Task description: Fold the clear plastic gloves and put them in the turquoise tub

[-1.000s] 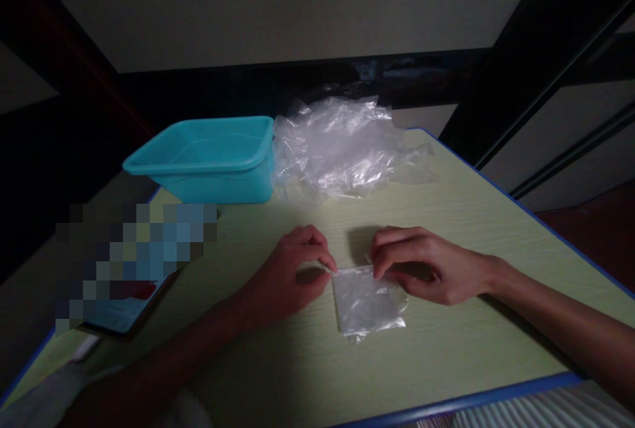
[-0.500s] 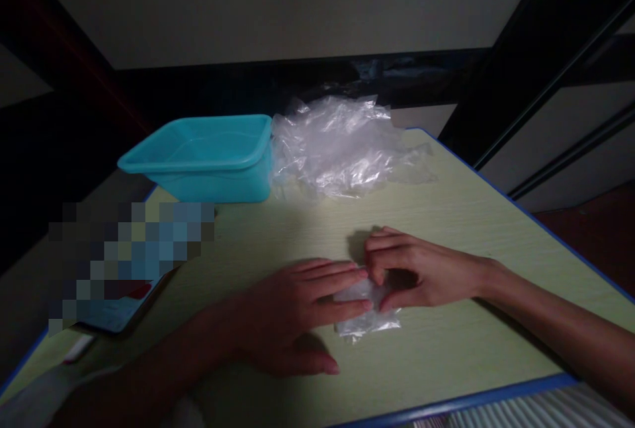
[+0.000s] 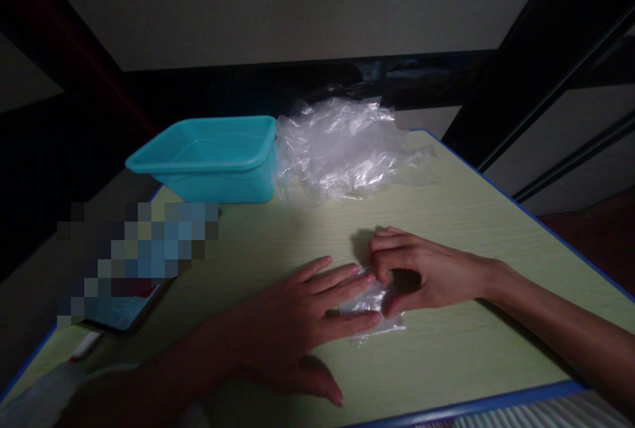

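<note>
A small clear plastic bag (image 3: 370,305), folded to a rough rectangle, lies on the pale wood-patterned table near its front. My left hand (image 3: 302,322) rests over the bag's left part, palm down, with fingers stretched out and spread and the thumb apart below. From the right, my right hand (image 3: 411,272) touches the bag's right edge; its fingers are curled and the thumb is bent toward them, and its fingertips rest on the plastic.
A turquoise basin (image 3: 223,186) stands at the back left, beside a heap of crumpled clear bags (image 3: 347,150). A partly pixelated phone or tablet (image 3: 119,309) lies at the left, near a small white object (image 3: 86,345). The table's edge (image 3: 536,391) is blue.
The fingers of my left hand have spread wider and shifted slightly over the bag. My right hand keeps its curled pose. The whole view has moved a little.
</note>
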Motion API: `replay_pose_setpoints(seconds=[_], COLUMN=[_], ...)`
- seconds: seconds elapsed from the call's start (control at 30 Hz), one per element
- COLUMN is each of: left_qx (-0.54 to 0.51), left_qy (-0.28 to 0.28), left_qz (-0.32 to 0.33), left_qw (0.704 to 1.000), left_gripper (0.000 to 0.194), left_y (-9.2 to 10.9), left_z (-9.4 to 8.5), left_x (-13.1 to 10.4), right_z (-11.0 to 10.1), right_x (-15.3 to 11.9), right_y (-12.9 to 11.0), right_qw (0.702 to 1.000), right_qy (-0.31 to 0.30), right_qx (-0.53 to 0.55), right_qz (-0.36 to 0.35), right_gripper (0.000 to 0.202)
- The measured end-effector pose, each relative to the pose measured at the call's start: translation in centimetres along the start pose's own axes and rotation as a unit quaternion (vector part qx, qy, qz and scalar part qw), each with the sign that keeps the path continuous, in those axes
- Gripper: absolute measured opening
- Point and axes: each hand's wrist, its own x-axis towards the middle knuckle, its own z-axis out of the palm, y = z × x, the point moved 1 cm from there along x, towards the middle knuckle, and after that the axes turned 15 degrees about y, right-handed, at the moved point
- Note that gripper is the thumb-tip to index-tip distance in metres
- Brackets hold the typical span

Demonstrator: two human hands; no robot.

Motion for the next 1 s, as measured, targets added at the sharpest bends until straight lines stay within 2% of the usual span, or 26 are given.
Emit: replay_pose_setpoints(seconds=[0.13, 0.27, 0.37, 0.53, 0.83, 1.0], left_qx=[0.005, 0.013, 0.020, 0.018, 0.007, 0.009], left_qy=[0.025, 0.056, 0.048, 0.019, 0.043, 0.032], left_qz=[0.015, 0.043, 0.047, 0.031, 0.021, 0.018], left_qw=[1.000, 0.997, 0.998, 0.999, 0.999, 0.999], left_gripper=[0.073, 0.066, 0.065, 0.064, 0.066, 0.067], left_y=[0.4, 1.0, 1.1, 0.9, 0.8, 0.7], left_z=[0.2, 0.8, 1.3, 1.6, 1.7, 1.8], left_x=[0.3, 1.0, 1.3, 1.4, 1.3, 1.3], right_z=[-0.4, -1.0, -1.3, -1.1, -1.1, -1.0], right_x=[-0.1, 0.0, 0.0, 0.0, 0.1, 0.1], right_y=[0.0, 0.0, 0.1, 0.5, 0.5, 0.6], right_qw=[0.998, 0.988, 0.981, 0.979, 0.984, 0.986], right_qy=[0.051, 0.146, 0.186, 0.196, 0.167, 0.147], right_qx=[0.020, 0.028, 0.010, -0.008, -0.029, -0.043], right_qz=[-0.026, -0.049, -0.055, -0.055, -0.055, -0.060], right_gripper=[0.029, 0.027, 0.021, 0.016, 0.020, 0.023])
